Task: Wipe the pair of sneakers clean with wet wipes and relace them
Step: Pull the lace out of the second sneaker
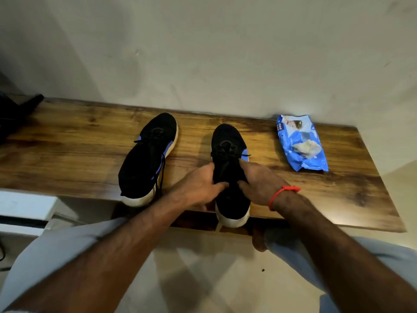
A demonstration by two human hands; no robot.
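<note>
From the head camera we see our left hand (198, 186) and right hand (259, 184) gripping the right sneaker (230, 168) from either side, fingers curled around its collar, its heel hanging over the near edge of the wooden table (79, 150). The left sneaker (146, 159) lies just beside it, laces trailing loose. The blue pack of wipes (301, 143) rests apart, near the wall.

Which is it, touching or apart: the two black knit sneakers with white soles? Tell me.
Apart. The head view shows bare wooden table between the left sneaker and the right sneaker.
</note>
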